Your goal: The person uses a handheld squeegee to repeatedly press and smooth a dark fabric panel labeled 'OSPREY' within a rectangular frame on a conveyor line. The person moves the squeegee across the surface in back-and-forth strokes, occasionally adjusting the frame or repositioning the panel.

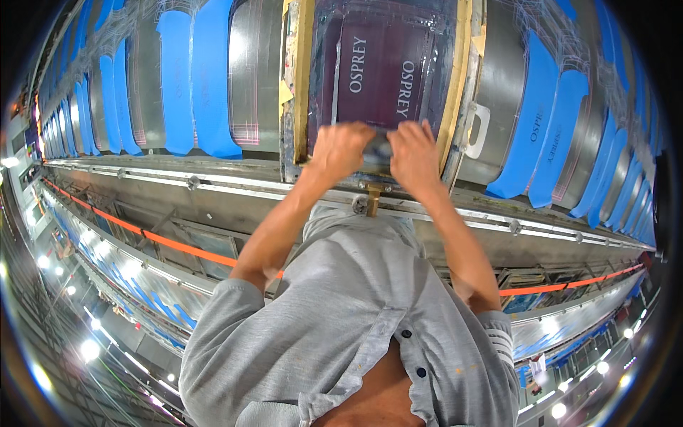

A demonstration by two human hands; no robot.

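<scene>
A printing screen (384,67) with dark purple mesh and pale lettering lies in front of me, in a frame edged with yellow tape. Both my hands are over its near end, side by side. My left hand (343,148) and my right hand (416,158) have their fingers curled down round a squeegee (379,151). Only a blurred grey stretch of it shows between them; the rest is hidden under my fingers. On the table to the left lie blue fabric pieces (176,85), and more blue pieces (530,121) with lettering lie to the right.
A white handle (478,131) stands out beside the frame's right side. A metal rail (235,181) runs along the table's near edge, with a brass-coloured bracket (373,199) at my waist. Behind me are an orange strip (178,245) and another long table (142,267).
</scene>
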